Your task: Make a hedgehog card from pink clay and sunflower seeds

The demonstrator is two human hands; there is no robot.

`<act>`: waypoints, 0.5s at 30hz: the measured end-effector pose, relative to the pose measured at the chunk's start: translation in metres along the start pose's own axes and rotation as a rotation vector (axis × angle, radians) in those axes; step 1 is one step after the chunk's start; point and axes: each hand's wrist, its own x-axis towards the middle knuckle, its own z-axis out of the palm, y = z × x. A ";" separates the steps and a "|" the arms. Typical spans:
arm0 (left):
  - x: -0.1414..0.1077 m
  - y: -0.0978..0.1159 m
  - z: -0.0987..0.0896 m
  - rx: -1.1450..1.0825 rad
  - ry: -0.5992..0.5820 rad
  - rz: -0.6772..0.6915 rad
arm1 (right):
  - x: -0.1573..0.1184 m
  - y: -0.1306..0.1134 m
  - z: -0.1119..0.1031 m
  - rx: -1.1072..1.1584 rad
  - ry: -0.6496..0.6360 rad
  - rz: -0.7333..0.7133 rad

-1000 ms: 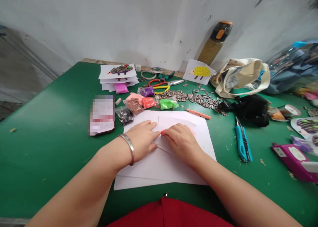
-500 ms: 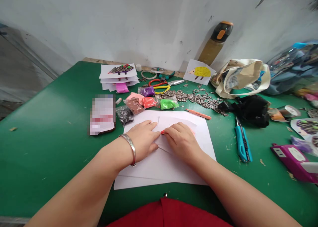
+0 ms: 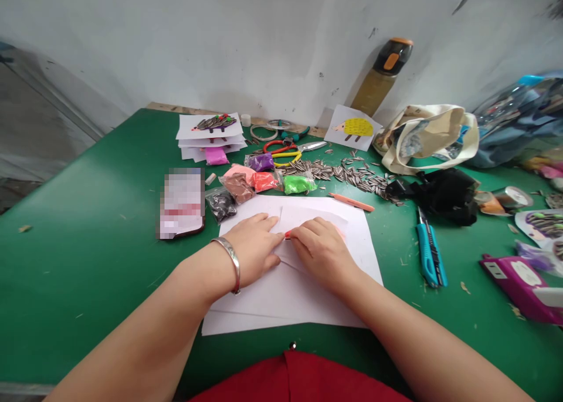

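Lower centre: on white paper [image 3: 281, 302], the left hand [image 3: 251, 252] lies flat, the right hand [image 3: 322, 261] curls against one red tip [image 3: 287, 234], grip unclear.

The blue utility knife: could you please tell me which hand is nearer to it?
Right hand, resting on the paper left of the knife; the left hand lies farther left.

Left hand [image 3: 253, 252]: palm down, fingers together, pointing forward and to the right.
Right hand [image 3: 321, 261]: palm down, fingers lightly curled, pointing forward and to the left.
Fingertips: my two hands just apart.
Left forearm [image 3: 145, 326]: in from lower left.
Right forearm [image 3: 422, 343]: in from lower right.
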 end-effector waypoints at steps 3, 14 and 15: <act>0.000 0.000 0.000 0.009 0.000 0.001 | 0.000 0.000 0.000 -0.017 0.000 0.004; 0.000 0.003 -0.002 0.007 -0.009 -0.013 | -0.001 0.002 0.002 0.003 0.012 0.015; -0.001 0.003 -0.003 0.009 -0.005 -0.010 | -0.001 0.002 0.002 0.007 0.012 0.015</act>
